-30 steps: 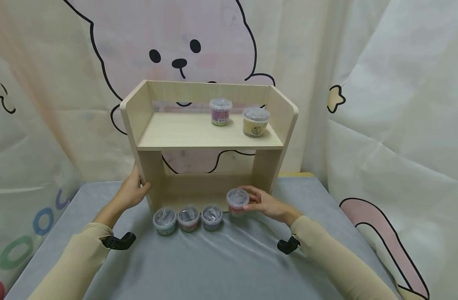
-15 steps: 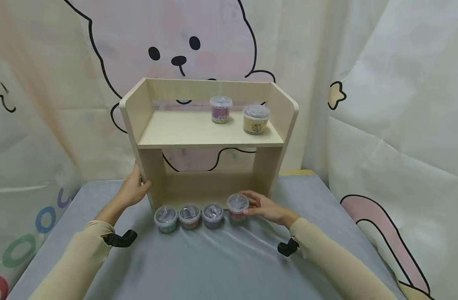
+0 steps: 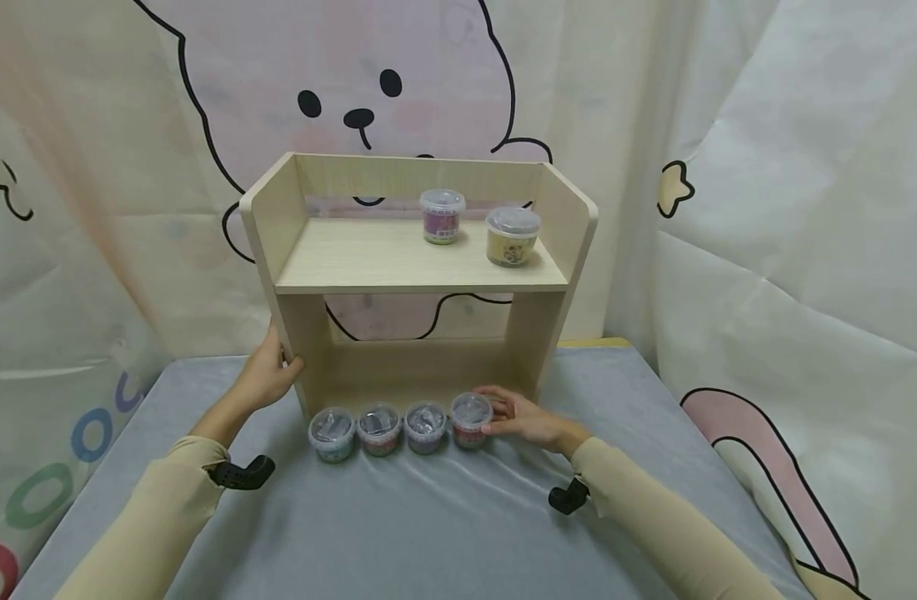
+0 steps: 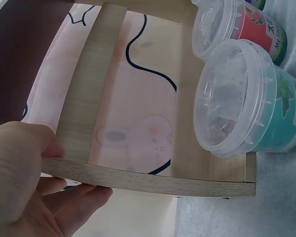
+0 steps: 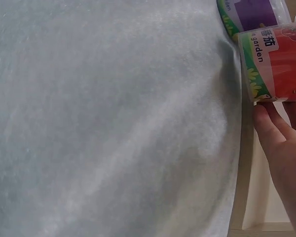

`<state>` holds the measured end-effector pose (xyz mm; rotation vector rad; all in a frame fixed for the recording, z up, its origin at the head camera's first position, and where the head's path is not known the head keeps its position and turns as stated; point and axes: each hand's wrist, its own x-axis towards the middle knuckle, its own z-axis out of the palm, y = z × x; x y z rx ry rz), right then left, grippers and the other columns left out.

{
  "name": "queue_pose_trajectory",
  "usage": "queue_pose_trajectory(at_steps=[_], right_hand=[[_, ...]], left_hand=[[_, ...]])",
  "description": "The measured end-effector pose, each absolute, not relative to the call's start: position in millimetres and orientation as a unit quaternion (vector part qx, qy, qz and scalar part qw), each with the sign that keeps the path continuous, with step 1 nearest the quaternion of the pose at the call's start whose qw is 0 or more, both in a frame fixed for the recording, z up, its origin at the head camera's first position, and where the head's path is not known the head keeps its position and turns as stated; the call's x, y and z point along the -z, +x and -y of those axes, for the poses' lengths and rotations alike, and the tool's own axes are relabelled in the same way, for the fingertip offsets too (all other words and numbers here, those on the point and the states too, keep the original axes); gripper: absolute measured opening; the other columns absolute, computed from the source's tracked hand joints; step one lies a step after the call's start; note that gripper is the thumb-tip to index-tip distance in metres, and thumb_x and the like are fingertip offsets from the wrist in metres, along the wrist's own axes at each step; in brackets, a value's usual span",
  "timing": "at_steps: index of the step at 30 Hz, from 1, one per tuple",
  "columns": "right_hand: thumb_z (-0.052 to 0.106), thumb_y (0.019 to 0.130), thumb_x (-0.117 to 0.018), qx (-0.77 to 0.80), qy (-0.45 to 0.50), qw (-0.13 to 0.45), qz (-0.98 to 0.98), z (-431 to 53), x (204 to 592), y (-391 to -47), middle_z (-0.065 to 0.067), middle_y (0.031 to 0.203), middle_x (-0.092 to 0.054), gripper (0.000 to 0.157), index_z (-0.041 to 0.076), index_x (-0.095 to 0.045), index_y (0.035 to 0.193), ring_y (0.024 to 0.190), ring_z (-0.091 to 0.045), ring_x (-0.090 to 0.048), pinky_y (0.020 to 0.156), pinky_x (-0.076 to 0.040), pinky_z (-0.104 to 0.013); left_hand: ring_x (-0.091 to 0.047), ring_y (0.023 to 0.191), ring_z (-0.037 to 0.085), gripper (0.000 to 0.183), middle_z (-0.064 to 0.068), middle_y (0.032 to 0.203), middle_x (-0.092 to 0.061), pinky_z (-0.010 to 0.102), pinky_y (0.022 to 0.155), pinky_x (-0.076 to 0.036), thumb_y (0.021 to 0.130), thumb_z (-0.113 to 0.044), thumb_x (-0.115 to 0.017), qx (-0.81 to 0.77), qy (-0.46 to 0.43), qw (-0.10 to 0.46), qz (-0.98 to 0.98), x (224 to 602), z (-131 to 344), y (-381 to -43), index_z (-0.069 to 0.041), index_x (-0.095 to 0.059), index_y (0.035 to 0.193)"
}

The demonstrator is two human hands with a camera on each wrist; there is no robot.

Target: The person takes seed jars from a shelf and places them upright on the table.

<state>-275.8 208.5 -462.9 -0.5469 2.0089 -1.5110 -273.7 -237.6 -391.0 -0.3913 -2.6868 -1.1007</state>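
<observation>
My left hand (image 3: 267, 371) grips the side panel (image 4: 153, 182) of a light wooden two-tier shelf (image 3: 421, 258), thumb inside and fingers outside in the left wrist view. My right hand (image 3: 529, 419) holds a clear lidded plastic tub (image 3: 469, 421) with a red label (image 5: 288, 61), its thumb in front and fingers behind. That tub is at the right end of a row of similar tubs along the shelf's front. The others are a green-labelled tub (image 3: 333, 435), a red-labelled tub (image 3: 379, 430) and a purple-labelled tub (image 3: 426, 427).
On the upper tier stand a purple-labelled tub (image 3: 441, 218) and a wider yellow tub (image 3: 512, 239), both toward the right. A grey-blue cloth (image 3: 398, 533) covers the table. Behind the shelf hangs a curtain (image 3: 593, 108) printed with cartoon animals.
My right hand has brought the red-labelled tub down and slightly left, closer to the purple-labelled one in the row. The left hand stays on the shelf's side.
</observation>
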Motion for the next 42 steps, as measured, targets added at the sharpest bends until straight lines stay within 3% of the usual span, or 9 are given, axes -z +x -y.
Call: queue_pose_trajectory(at_steps=[7, 17, 22, 29, 34, 38, 42], right_hand=[[0.011, 0.094, -0.07, 0.563, -0.212, 0.28, -0.748, -209.1, 467.8, -276.4, -0.022, 0.157, -0.042, 0.074, 0.007, -0.029, 0.156, 0.149, -0.036, -0.037, 0.118, -0.035, -0.042], [0.01, 0.093, -0.071, 0.564, -0.207, 0.282, -0.748, -208.6, 471.2, -279.4, -0.021, 0.159, -0.04, 0.075, 0.01, -0.03, 0.155, 0.147, -0.037, -0.04, 0.117, -0.036, -0.041], [0.009, 0.094, -0.07, 0.567, -0.212, 0.282, -0.744, -209.1, 469.5, -279.0, -0.025, 0.157, -0.041, 0.075, 0.007, -0.028, 0.155, 0.145, -0.037, -0.043, 0.114, -0.039, -0.038], [0.007, 0.094, -0.069, 0.566, -0.209, 0.29, -0.743, -208.5, 469.4, -279.3, -0.022, 0.155, -0.044, 0.074, 0.01, -0.028, 0.155, 0.139, -0.028, -0.05, 0.106, -0.045, -0.028], [0.009, 0.093, -0.071, 0.565, -0.207, 0.291, -0.744, -208.2, 469.7, -279.7, -0.021, 0.156, -0.043, 0.075, 0.011, -0.029, 0.156, 0.142, -0.032, -0.047, 0.108, -0.045, -0.032], [0.01, 0.094, -0.07, 0.555, -0.212, 0.286, -0.751, -208.8, 469.0, -279.6, -0.022, 0.159, -0.039, 0.076, 0.011, -0.029, 0.157, 0.147, -0.038, -0.04, 0.115, -0.041, -0.043], [0.011, 0.097, -0.066, 0.542, -0.225, 0.259, -0.767, -209.1, 464.6, -279.1, -0.024, 0.159, -0.038, 0.071, 0.003, -0.029, 0.157, 0.148, -0.041, -0.036, 0.119, -0.037, -0.05]], left_hand=[[-0.059, 0.103, 0.046, 0.075, 0.036, 0.132, -0.053, 0.061, 0.084, -0.049, 0.094, -0.002, -0.05, 0.367, -0.133, 0.108, 0.914, 391.0, 236.2, -274.1, -0.008, -0.007, 0.156], [-0.056, 0.117, 0.053, 0.077, 0.039, 0.141, -0.046, 0.068, 0.092, -0.047, 0.094, -0.001, -0.049, 0.374, -0.134, 0.101, 0.912, 388.2, 235.7, -275.5, -0.007, -0.005, 0.157], [-0.058, 0.107, 0.049, 0.077, 0.038, 0.135, -0.051, 0.062, 0.085, -0.049, 0.094, -0.001, -0.05, 0.369, -0.135, 0.109, 0.913, 386.0, 235.0, -275.8, -0.007, -0.007, 0.157], [-0.057, 0.097, 0.041, 0.072, 0.034, 0.127, -0.055, 0.052, 0.078, -0.048, 0.094, -0.002, -0.051, 0.363, -0.138, 0.113, 0.915, 385.1, 234.8, -276.4, -0.006, -0.012, 0.154], [-0.058, 0.102, 0.045, 0.072, 0.036, 0.13, -0.053, 0.059, 0.083, -0.049, 0.094, -0.003, -0.05, 0.367, -0.139, 0.11, 0.913, 384.6, 234.4, -276.5, -0.005, -0.011, 0.154], [-0.057, 0.102, 0.044, 0.071, 0.034, 0.129, -0.053, 0.06, 0.085, -0.048, 0.094, -0.002, -0.049, 0.369, -0.138, 0.107, 0.913, 385.8, 235.9, -276.2, -0.006, -0.011, 0.154], [-0.057, 0.099, 0.042, 0.071, 0.032, 0.125, -0.055, 0.059, 0.085, -0.048, 0.094, -0.001, -0.05, 0.367, -0.138, 0.107, 0.914, 388.8, 238.5, -274.3, -0.006, -0.011, 0.154]])
